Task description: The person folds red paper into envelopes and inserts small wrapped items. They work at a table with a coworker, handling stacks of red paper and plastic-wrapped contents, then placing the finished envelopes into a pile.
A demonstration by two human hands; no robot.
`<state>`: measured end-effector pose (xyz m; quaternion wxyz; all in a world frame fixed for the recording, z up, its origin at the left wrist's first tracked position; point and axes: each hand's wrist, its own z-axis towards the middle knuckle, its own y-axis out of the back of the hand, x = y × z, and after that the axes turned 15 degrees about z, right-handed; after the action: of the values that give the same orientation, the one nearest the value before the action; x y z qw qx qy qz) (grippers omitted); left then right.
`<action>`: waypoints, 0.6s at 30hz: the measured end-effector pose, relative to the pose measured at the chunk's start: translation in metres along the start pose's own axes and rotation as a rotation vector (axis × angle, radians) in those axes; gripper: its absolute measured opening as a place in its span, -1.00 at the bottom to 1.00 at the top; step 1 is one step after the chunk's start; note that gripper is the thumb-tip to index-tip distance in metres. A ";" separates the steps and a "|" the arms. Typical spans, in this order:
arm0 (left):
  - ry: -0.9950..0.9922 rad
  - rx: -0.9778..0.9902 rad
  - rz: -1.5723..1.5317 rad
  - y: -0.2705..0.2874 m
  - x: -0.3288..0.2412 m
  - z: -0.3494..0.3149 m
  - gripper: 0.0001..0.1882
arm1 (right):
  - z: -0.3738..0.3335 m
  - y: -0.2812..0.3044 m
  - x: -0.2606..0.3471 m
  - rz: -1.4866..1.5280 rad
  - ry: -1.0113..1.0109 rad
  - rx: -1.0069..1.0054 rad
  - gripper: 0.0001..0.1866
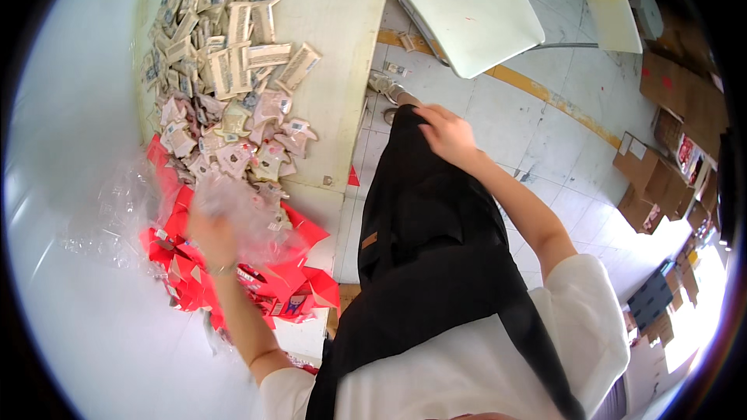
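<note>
Over the left table, my left hand [212, 237] is smeared by motion. A thin clear plastic bag [247, 218], blurred too, hangs from its fingers, which are partly hidden. Below and around it lie crumpled red printed packages [299, 292]. Just beyond the bag is a heap of small star-shaped clear packets [233, 157] with pale contents. My right hand [450, 138] is at the far end of my black apron [424, 210], over my leg. Its fingers are stretched out, and I see nothing in them.
Flat beige rectangular packets [229, 70] pile up farther along the pale table [342, 70]. Loose clear plastic [109, 214] lies at the left. A white stool [471, 12] stands on the tiled floor, ahead and right. Cardboard boxes [650, 175] are stacked at the far right.
</note>
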<state>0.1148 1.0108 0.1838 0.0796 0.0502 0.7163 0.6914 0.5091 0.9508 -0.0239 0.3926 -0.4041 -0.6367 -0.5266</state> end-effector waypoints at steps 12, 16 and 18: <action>-0.384 0.294 -1.188 0.034 -0.170 -0.019 -0.68 | -0.053 0.059 0.041 0.474 0.087 0.457 0.04; -0.704 0.383 -1.352 -0.030 -0.253 -0.017 -0.62 | -0.062 0.015 0.063 1.071 -0.024 0.732 -0.05; -0.706 0.299 -1.333 -0.050 -0.291 -0.027 -0.58 | -0.068 0.020 0.058 1.249 -0.510 0.869 -0.48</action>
<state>0.3971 0.9290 0.1477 0.6959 -0.1640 0.6130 0.3362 0.5118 0.8916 0.0461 0.5794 -0.6045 -0.5110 0.1942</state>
